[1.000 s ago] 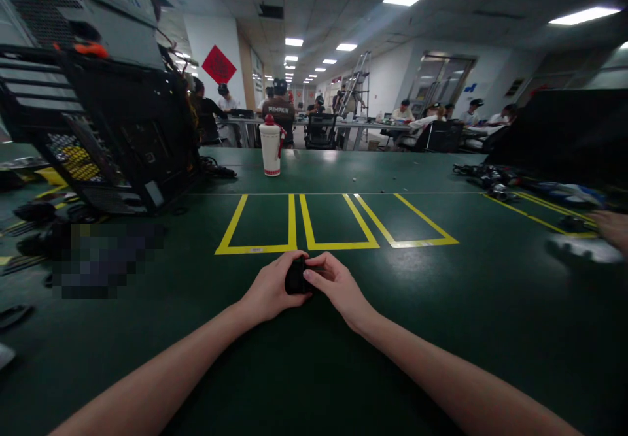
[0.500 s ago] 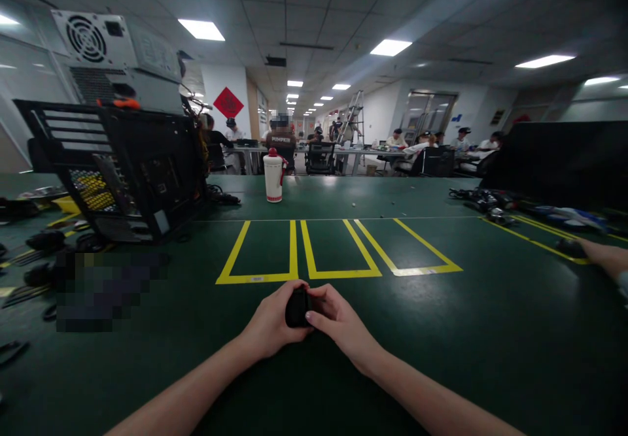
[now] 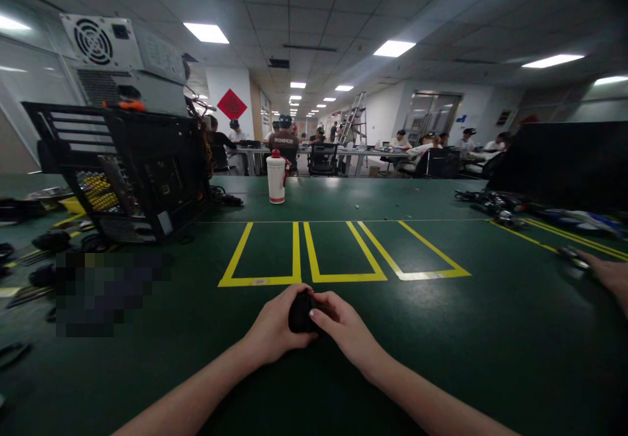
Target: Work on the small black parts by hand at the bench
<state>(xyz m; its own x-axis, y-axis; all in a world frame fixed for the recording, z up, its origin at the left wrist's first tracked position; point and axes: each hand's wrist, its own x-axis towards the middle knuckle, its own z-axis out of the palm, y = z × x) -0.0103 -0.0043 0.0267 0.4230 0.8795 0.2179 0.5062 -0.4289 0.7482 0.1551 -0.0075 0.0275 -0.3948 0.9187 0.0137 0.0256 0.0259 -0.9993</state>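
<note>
- Small black object (image 3: 299, 313): was near the yellow tape (image 3: 348, 278).
- Left hand (image 3: 273, 323): clamped around it.
- Right hand (image 3: 344, 326): pinched its right edge.
- Risk: slackened left grip could have let it slip.

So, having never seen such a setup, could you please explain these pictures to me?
There is no machine here: a person works with two bare hands, seen from one camera worn on their head. The left hand curls around a small black object, and the right hand touches its side; it is too dark to identify. On the green table are yellow tape outlines, a white cup with a red top beyond them, and a black computer case at the left. The hand at the right edge belongs to someone else.
</note>
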